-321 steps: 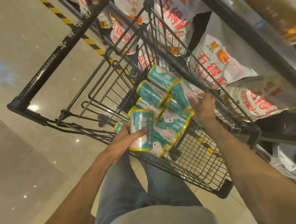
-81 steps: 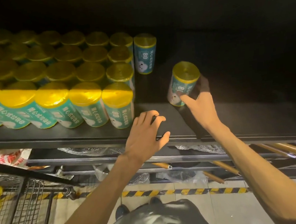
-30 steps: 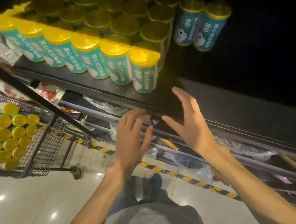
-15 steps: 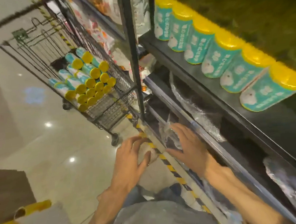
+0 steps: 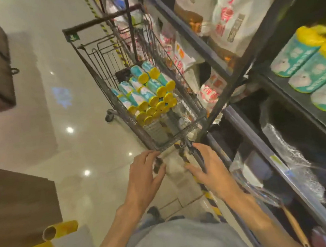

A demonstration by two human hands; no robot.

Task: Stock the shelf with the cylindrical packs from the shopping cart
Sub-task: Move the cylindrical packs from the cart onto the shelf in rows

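A black wire shopping cart (image 5: pixel 93 69) stands ahead of me beside the shelving. Several teal cylindrical packs with yellow ends (image 5: pixel 147 95) lie stacked in its basket. More of the same packs (image 5: pixel 310 69) stand in a row on the dark shelf (image 5: pixel 304 107) at the right. My left hand (image 5: pixel 145 176) and my right hand (image 5: pixel 210 168) hover side by side just below the cart's near end, fingers spread and relaxed, holding nothing. Neither hand touches a pack.
White printed bags (image 5: pixel 225 11) fill the upper shelves beyond the cart. Plastic-wrapped goods (image 5: pixel 292 156) lie on the lower shelf at my right. Brown units (image 5: pixel 17 207) stand at the left, a yellow tube (image 5: pixel 61 229) near them. Glossy floor (image 5: pixel 71 152) spreads leftward.
My view has swung from the shelf toward the cart, which is now nearer. Both empty hands have moved from below the shelf edge up to the cart's near end.
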